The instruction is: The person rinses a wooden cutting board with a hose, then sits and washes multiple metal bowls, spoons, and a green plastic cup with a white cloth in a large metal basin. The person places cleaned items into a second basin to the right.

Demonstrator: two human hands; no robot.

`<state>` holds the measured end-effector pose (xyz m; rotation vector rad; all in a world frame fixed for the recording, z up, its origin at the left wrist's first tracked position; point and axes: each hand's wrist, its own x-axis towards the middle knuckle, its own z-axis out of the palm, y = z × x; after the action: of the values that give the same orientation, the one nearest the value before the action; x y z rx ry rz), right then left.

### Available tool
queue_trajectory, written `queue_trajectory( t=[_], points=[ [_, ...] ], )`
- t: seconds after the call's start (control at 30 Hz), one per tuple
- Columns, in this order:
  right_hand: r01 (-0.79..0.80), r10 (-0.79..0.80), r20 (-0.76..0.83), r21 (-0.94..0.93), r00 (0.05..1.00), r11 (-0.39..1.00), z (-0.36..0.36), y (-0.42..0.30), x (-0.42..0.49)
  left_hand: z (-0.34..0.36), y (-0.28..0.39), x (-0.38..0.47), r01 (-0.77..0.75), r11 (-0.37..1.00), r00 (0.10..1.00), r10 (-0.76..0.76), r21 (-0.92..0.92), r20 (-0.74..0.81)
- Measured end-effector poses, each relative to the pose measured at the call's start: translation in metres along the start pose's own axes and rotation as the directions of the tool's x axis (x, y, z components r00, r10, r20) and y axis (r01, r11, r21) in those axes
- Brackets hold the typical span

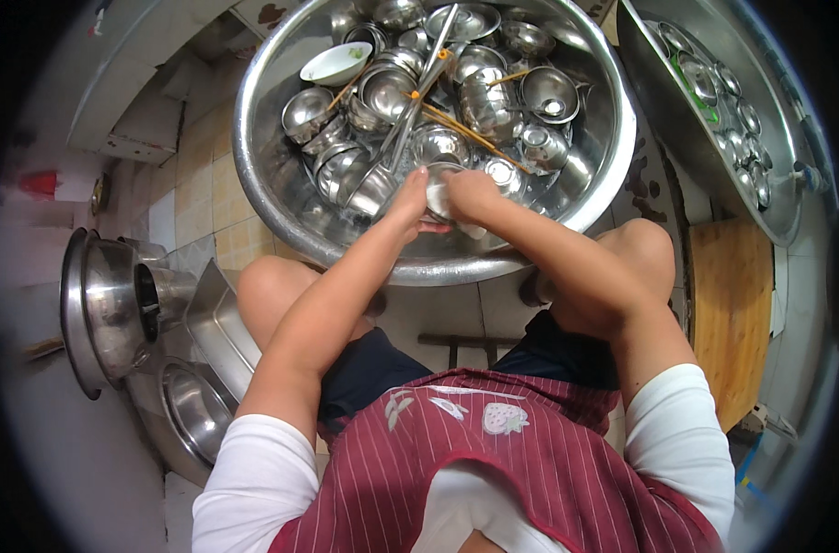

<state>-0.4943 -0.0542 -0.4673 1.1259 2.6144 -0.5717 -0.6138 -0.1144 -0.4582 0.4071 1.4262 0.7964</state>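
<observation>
A large round stainless steel basin (pixel 433 272) lies between the knees, with many small metal bowls and some water in it. My left hand (pixel 414 206) grips a small metal bowl (pixel 438 188) over the basin's near side, thumb along its rim. Against the same bowl, my right hand (pixel 473 195) is curled, its fingers reaching inside and mostly hidden. Something pale (pixel 473 231), perhaps a cloth or a finger, shows under the right hand. Close by are a deep metal cup (pixel 373 191), wooden chopsticks (pixel 474 135) and long metal utensils (pixel 407 117).
A white oval bowl (pixel 336 63) leans among the metal ones. To the right, a steel tub (pixel 709 155) holds several metal dishes, beside a wooden board (pixel 730 311). Pots (pixel 112 307) and a rectangular steel pan (pixel 222 325) stand at left on the tiled floor (pixel 233 197).
</observation>
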Motion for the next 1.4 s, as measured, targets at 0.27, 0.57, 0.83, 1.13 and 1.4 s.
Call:
queue_trajectory(
  t=[0.27,0.57,0.83,1.13,1.4],
  points=[
    [-0.22,0.244,-0.127,0.176,0.961,0.96,0.016,0.011,0.011,-0.024,0.005,0.011,-0.117,0.52,0.894,0.427,0.846,-0.138],
    [-0.052,0.064,0.321,-0.047,0.945,0.998,-0.009,0.047,-0.003,0.105,0.191,-0.046,-0.807,0.565,0.46,0.784,-0.173,0.416],
    [-0.303,0.294,0.124,0.056,0.948,0.951,-0.066,0.067,-0.009,-0.019,0.037,0.091,-0.258,0.551,0.625,0.721,0.794,-0.298],
    [-0.201,0.196,0.114,0.033,0.974,0.979,-0.007,0.081,0.02,0.015,0.014,0.032,-0.058,-0.232,0.902,0.404,0.971,0.15],
    [0.152,0.14,-0.442,0.562,0.886,0.813,0.008,-0.016,0.0,-0.019,-0.02,0.041,-0.161,0.807,0.928,0.32,0.568,-0.191]
  ],
)
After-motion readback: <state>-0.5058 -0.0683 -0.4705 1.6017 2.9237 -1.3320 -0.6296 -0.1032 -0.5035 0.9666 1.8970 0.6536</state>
